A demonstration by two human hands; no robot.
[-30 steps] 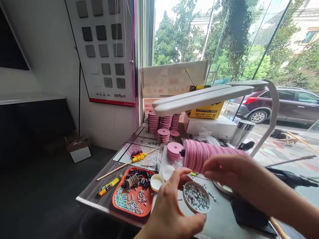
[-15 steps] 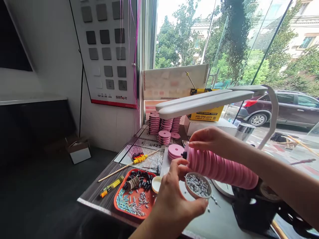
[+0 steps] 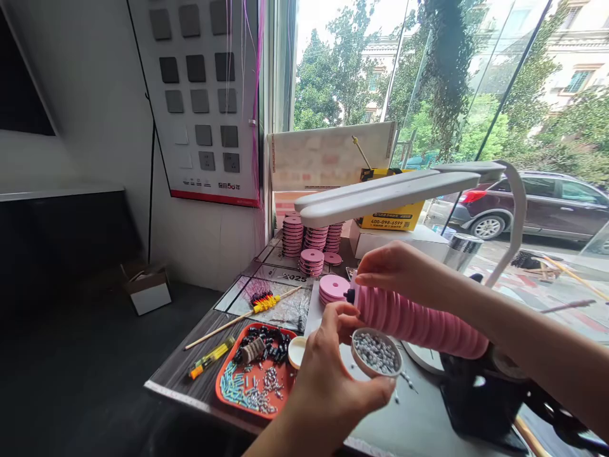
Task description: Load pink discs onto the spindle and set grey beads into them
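A long row of pink discs (image 3: pixel 423 317) lies on its side on a dark holder, with a black tip at its left end. My right hand (image 3: pixel 387 266) reaches over from the right, its fingertips pressed on the leftmost disc. Below it, my left hand (image 3: pixel 333 371) has its thumb against a small round cup of grey beads (image 3: pixel 377 353), and its fingers reach to the black tip and disc edge. What those fingertips hold is too small to tell. Under the hands is a pale work surface (image 3: pixel 394 422) with a few loose beads.
An orange tray (image 3: pixel 219 387) of small metal and black parts stands left of my left hand, beside a white lid (image 3: pixel 297 352) and yellow tool (image 3: pixel 212 357). Pink disc stacks (image 3: pixel 311 261) stand behind. A white lamp (image 3: pixel 390 200) arches over the right hand.
The whole view has shifted slightly. Both hands keep nearly the same pose at the disc row and the bead cup.
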